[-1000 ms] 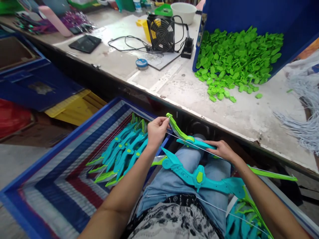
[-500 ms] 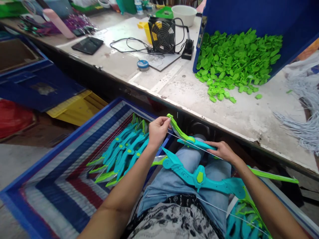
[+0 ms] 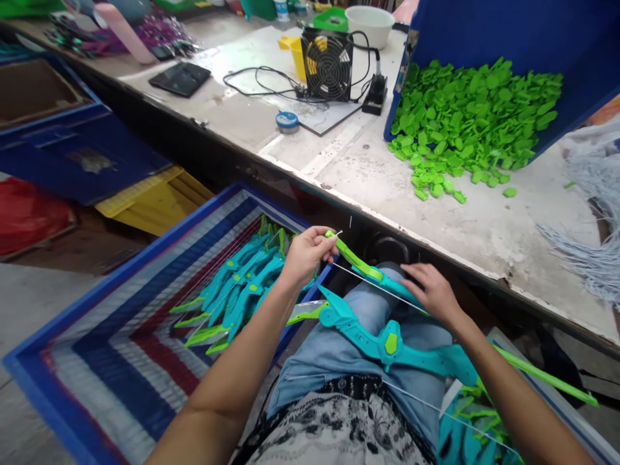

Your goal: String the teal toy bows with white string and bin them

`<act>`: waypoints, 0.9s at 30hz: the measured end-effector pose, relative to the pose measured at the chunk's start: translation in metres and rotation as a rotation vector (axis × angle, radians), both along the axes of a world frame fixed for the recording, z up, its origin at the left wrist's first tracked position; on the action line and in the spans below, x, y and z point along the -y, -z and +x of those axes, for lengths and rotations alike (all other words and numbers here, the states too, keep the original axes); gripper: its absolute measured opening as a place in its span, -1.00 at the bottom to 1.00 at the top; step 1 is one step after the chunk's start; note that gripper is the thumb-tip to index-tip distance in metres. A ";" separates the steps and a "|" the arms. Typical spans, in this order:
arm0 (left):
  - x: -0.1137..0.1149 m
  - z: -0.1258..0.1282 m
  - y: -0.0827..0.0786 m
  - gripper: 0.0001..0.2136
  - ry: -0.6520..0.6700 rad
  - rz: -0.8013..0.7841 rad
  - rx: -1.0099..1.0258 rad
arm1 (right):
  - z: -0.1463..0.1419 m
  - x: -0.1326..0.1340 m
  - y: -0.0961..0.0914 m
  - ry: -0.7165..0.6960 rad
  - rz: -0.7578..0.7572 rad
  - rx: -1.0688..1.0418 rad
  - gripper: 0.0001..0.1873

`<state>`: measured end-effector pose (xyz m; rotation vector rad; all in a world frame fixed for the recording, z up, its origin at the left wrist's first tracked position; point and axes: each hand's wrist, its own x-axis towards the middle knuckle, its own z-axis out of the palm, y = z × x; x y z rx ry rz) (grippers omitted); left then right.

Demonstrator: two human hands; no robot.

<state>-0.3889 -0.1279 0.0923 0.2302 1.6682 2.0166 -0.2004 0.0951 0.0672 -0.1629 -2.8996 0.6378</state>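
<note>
Pinched in my left hand [image 3: 312,252] is the lime-green limb tip of a toy bow [image 3: 361,263], a white string end showing above the fingers. The bow's white string runs taut below the limb toward the right. My right hand [image 3: 431,290] is open beside the bow's teal middle, fingers stretched out, partly hiding it; whether it touches the bow I cannot tell. A second teal toy bow [image 3: 363,337] with a green centre piece lies across the lap, its string slack over the shirt.
A blue-rimmed crate [image 3: 62,413] at left holds several finished-looking bows [image 3: 247,274]. More teal parts [image 3: 465,420] lie at lower right. On the bench [image 3: 349,174] are a blue bin [image 3: 460,26] spilling green pieces [image 3: 484,116], a fan [image 3: 327,64], a soldering-iron stand [image 3: 375,93] and white strings [image 3: 591,258].
My right hand has opened and lifted its fingers off the bow's teal part. The held bow has tilted slightly, with my left hand still at its tip. The view has shifted a little.
</note>
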 end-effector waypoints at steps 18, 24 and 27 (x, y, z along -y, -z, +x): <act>0.007 0.002 0.015 -0.74 0.094 -0.131 -0.073 | -0.156 0.060 -0.045 -0.288 -0.245 -0.213 -0.83; -0.014 0.010 0.041 -0.94 -0.156 -0.152 -0.361 | -0.200 -0.001 -0.059 0.108 -0.194 -0.463 -0.82; -0.020 0.013 0.046 -0.89 -0.131 -0.001 -0.372 | -0.199 -0.008 -0.072 0.325 -0.315 -0.645 -0.84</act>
